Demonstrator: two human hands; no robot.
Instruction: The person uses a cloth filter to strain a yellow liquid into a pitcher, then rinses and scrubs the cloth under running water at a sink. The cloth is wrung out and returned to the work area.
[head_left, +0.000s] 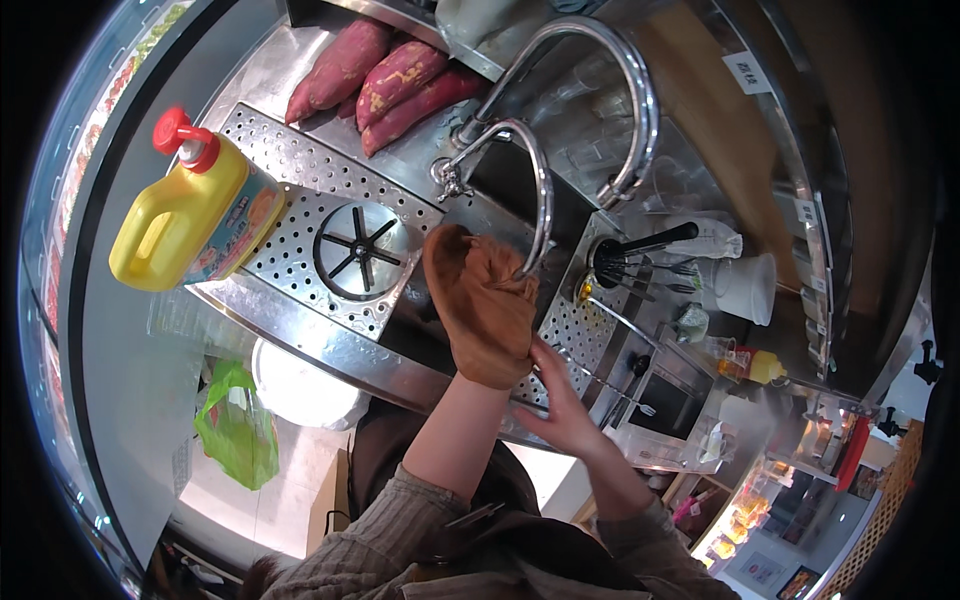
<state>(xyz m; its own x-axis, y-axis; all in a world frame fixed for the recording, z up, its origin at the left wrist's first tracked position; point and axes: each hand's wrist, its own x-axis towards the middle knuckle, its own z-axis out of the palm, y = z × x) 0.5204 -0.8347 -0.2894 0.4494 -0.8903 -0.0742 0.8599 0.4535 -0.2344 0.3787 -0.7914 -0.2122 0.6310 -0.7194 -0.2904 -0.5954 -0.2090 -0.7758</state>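
A brown cloth item (487, 300), seemingly a cap or pouch, covers my left hand down to the wrist, below the curved spout of the smaller chrome faucet (541, 187). The fingers inside it are hidden. My right hand (559, 401) is at the cloth's lower right edge, its fingertips by the cloth and its thumb apart from the fingers; whether it pinches the cloth is unclear. Both are over the dark sink opening (420, 319). To the left is a round rinser plate with star-shaped slots (360, 250).
A yellow pump jug (187, 217) stands on the perforated drain tray (300, 225). Several purple sweet potatoes (405, 79) lie behind it. A taller chrome faucet (645, 97) arches above the sink. Right are a holder with utensils (607, 259) and a white tub (750, 289).
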